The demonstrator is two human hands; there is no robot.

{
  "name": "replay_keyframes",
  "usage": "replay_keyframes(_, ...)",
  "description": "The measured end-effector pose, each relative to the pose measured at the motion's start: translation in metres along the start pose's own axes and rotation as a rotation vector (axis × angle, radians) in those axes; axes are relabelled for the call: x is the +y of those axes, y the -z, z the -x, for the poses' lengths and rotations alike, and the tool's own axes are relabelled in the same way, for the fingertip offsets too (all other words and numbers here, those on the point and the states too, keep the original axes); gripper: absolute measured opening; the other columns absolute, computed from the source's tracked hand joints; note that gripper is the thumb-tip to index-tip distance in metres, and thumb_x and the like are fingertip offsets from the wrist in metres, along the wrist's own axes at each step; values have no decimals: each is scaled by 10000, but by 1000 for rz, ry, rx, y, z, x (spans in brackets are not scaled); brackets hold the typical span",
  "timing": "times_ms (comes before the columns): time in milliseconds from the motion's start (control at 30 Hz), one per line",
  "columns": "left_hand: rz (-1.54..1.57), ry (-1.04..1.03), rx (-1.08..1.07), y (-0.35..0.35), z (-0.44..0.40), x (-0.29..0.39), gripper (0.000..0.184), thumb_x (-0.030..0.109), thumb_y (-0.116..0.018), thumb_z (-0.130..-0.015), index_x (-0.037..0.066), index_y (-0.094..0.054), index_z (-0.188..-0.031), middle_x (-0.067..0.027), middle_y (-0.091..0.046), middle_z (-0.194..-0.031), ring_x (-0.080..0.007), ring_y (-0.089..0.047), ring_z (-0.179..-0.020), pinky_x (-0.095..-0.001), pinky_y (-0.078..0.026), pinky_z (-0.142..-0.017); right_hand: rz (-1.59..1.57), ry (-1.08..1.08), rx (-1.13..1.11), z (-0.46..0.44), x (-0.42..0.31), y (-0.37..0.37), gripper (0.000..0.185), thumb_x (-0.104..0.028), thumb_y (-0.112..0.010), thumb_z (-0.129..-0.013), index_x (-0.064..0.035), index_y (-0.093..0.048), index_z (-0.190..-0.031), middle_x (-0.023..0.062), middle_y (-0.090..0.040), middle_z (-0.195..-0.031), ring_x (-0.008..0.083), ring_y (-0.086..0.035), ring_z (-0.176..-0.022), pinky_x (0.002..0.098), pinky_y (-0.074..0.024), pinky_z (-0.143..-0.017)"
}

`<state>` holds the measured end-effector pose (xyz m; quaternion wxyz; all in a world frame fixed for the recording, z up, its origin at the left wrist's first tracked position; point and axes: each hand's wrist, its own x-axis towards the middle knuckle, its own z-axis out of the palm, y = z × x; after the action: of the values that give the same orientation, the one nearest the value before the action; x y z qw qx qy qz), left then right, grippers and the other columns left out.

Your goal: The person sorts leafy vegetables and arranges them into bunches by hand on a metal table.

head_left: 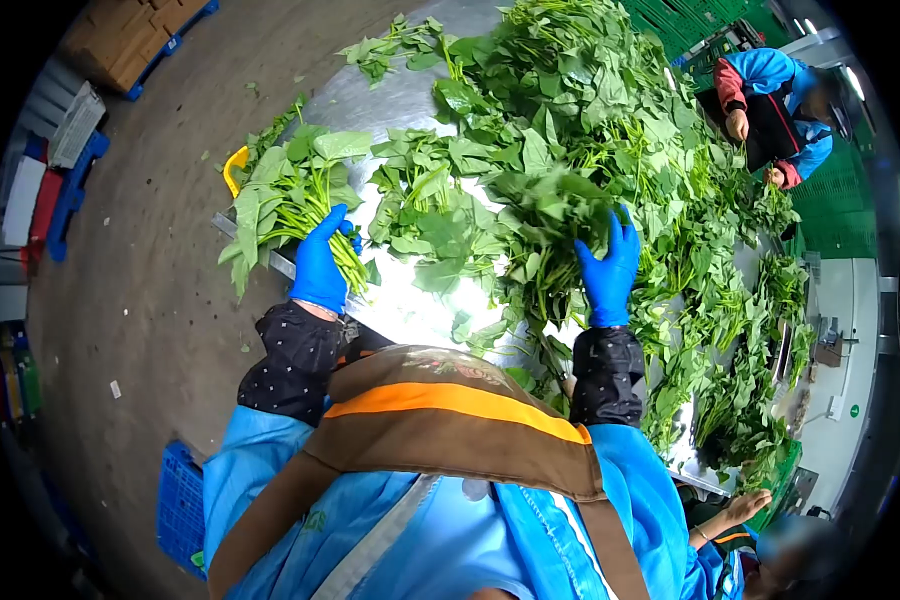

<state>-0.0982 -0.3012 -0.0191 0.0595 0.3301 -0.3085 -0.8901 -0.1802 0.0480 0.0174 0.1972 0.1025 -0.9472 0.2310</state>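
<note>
My left hand (pixel 322 262), in a blue glove, is closed around the stems of a bunch of leafy greens (pixel 305 195). The leaves fan out to the left and away from me, and the cut stem ends stick out below my fingers. My right hand (pixel 610 268), also gloved in blue, has its thumb and fingers spread at the edge of the big pile of leafy greens (pixel 580 80). Some leaves (pixel 560 195) beside its fingertips are blurred by motion. Smaller clumps of greens (pixel 435 215) lie between my hands on the shiny metal table (pixel 355 100).
A yellow handle-like piece (pixel 235 172) sits at the table's left edge. One co-worker (pixel 780 110) stands at the far right; another person's hand (pixel 748 507) reaches in at lower right. Blue plastic pallets (pixel 178 510), stacked cartons (pixel 120 45) and green crates (pixel 685 25) stand around.
</note>
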Motion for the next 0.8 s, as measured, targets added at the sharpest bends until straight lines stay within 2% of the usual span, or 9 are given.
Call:
replay_keyframes(133,-20,15,-35,-9,4,-3,88,164,-615,-792,89,-573,-812,-10,-536,-659,-128,-501,-580,-252,-407,-552,-131,225,182,-22,-88,-4,409,-114,-696,-650,-82,-573,-1038,148,-509,-1144,320,-487,-1024,390,-395,-863)
replay_keyframes(200,-33,4,-26,-13,5,-3,97,163,-616,-790,88,-582,-842,-7,-535,-660,-126,-501,-579,-249,-407,-547,-424,161,-167,-23,-103,-37,240,-189,-669,-692,-92,-613,-905,144,-601,-935,301,-575,-826,398,-447,-720)
replay_keyframes(267,-56,-9,-23,-12,6,-4,109,163,-614,-790,84,-590,-861,-4,-532,-658,-124,-501,-577,-246,-406,-542,-238,41,-555,-20,-147,-55,218,-290,-634,-722,-86,-618,-794,134,-614,-736,306,-587,-648,416,-444,-588)
replay_keyframes(433,-90,32,2,-13,17,-3,89,179,-620,-783,98,-587,-802,-4,-530,-641,-122,-505,-551,-247,-410,-516,114,98,-462,0,-131,-156,283,-308,-612,-741,-31,-616,-801,150,-616,-718,281,-603,-651,391,-461,-582)
replay_keyframes(533,-67,-21,17,-4,15,0,104,178,-630,-781,91,-575,-797,1,-528,-640,-118,-508,-559,-245,-414,-533,-702,-276,-572,-13,-102,-140,299,-244,-594,-748,-8,-616,-930,165,-627,-782,235,-611,-672,351,-477,-618)
replay_keyframes(667,-39,-70,68,-1,11,-4,103,147,-641,-769,85,-567,-805,-5,-527,-645,-119,-502,-555,-240,-413,-528,-598,-352,-597,-19,-46,-104,313,-189,-562,-795,6,-589,-1039,135,-643,-855,211,-611,-735,300,-464,-657)
replay_keyframes(700,-48,-54,54,-4,10,-5,105,147,-641,-769,83,-566,-804,-8,-527,-644,-120,-503,-557,-242,-414,-529,-552,-234,-577,-16,-40,-92,295,-220,-582,-810,10,-610,-993,69,-635,-801,146,-581,-710,283,-447,-631)
replay_keyframes(733,-45,-41,46,-11,12,-6,107,148,-641,-769,80,-566,-803,-10,-527,-644,-122,-504,-559,-244,-415,-529,-706,-411,-586,-19,-58,-57,297,-233,-620,-798,19,-619,-955,30,-612,-767,99,-525,-684,265,-427,-609)
replay_keyframes(800,-31,-14,46,-21,18,-9,122,136,-634,-777,63,-582,-860,-21,-549,-680,-126,-522,-586,-252,-420,-535,-785,-454,-496,-9,-43,-52,280,-235,-642,-787,21,-623,-900,9,-594,-723,62,-461,-653,238,-396,-590)
